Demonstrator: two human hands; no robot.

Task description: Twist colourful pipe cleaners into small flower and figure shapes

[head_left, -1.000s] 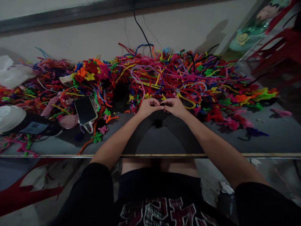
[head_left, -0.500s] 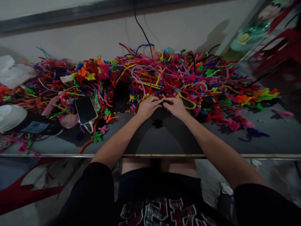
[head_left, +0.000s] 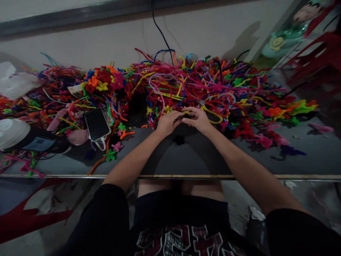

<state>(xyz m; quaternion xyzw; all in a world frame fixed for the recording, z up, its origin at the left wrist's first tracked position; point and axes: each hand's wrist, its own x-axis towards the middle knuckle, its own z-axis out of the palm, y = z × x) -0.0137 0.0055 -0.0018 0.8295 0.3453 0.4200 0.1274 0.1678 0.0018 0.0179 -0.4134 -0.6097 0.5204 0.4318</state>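
My left hand [head_left: 167,122] and my right hand [head_left: 198,120] meet at the front of a heap of coloured pipe cleaners [head_left: 183,83]. Between their fingertips is a small dark piece [head_left: 185,116] that looks like bent black pipe cleaner; the fingers partly hide it. Both hands are closed on it, thumbs and fingertips nearly touching. Just below them on the grey table lies a black fuzzy flower shape [head_left: 179,139]. Yellow-handled scissors [head_left: 214,116] rest on the heap, close to the right hand.
Left of my hands are a phone [head_left: 97,124] with a white cable, a pink bristly brush [head_left: 77,137] and a dark container with a white lid [head_left: 13,133]. Finished pipe-cleaner flowers [head_left: 110,154] lie near the table edge [head_left: 186,176]. A black cord [head_left: 162,35] hangs behind.
The fingers have shifted: the right thumb now reaches left beneath its fingers, and more of the dark piece shows between the hands. The things on the table stay in place.
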